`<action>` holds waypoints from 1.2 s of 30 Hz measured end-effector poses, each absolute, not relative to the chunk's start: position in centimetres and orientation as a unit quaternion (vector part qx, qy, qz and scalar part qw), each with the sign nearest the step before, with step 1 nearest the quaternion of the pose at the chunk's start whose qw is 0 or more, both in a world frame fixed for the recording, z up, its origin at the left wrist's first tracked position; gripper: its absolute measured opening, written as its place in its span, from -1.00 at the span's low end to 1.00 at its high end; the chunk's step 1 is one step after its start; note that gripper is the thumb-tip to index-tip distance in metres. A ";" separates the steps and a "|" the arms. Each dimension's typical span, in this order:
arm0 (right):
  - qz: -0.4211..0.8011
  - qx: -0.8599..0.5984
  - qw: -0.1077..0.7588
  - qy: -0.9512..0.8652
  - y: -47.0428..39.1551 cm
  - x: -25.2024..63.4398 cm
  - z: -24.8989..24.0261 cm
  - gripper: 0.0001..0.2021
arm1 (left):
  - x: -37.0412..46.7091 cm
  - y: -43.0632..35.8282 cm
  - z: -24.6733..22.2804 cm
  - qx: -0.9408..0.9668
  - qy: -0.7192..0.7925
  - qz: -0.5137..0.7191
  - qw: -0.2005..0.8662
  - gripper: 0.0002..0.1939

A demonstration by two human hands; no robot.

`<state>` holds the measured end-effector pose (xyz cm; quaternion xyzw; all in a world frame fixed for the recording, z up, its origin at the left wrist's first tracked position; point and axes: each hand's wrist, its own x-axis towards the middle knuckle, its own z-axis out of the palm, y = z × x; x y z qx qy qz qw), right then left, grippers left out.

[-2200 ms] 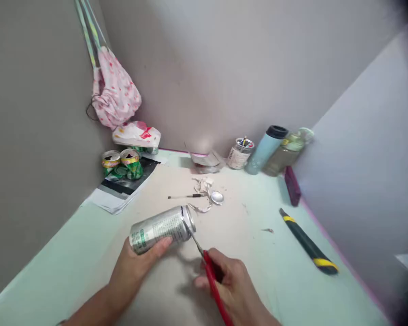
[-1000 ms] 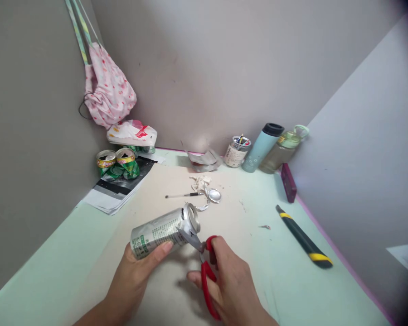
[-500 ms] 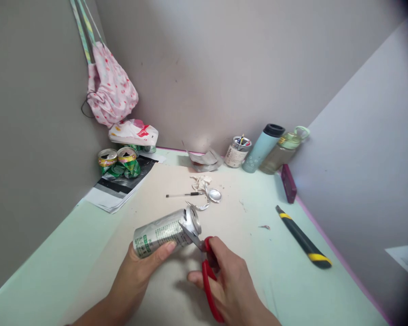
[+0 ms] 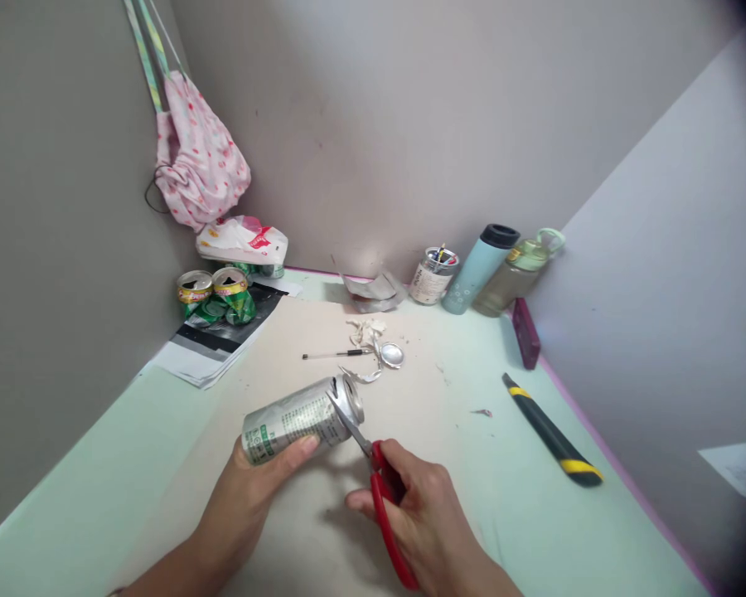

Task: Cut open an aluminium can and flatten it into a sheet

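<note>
My left hand (image 4: 258,481) is wrapped round a silver drink can (image 4: 302,419), held on its side above the table with its top end to the right. A dark slit shows in the can's wall just below the top rim. Red-handled scissors (image 4: 382,506) are in my right hand (image 4: 419,506), fingers in the loops. Their blades lie against the can by its top end; the lower blade is partly hidden. Beyond the can are a pen (image 4: 332,355), a cut-off can end (image 4: 391,356) and a curled metal strip (image 4: 361,377).
A black and yellow utility knife (image 4: 553,431) lies at right. Crushed green cans (image 4: 230,303) rest on papers (image 4: 190,365) at left. Along the back stand a tin of pens (image 4: 431,282), a blue tumbler (image 4: 478,269), and a green-lidded bottle (image 4: 510,278). A pink cloth bag (image 4: 202,157) hangs at left.
The scissor handles have come closer together, and the blades have narrowed at the can's top end. The left hand keeps the can in nearly the same place; the whole view has shifted slightly.
</note>
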<state>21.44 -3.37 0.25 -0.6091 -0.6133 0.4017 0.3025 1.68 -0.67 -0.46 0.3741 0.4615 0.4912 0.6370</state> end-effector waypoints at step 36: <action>0.673 -0.469 0.462 -0.338 -1.3 23.0 -1.2 -0.66 | -0.9 1.5 1.4 0.478 0.419 0.439 0.635 -0.65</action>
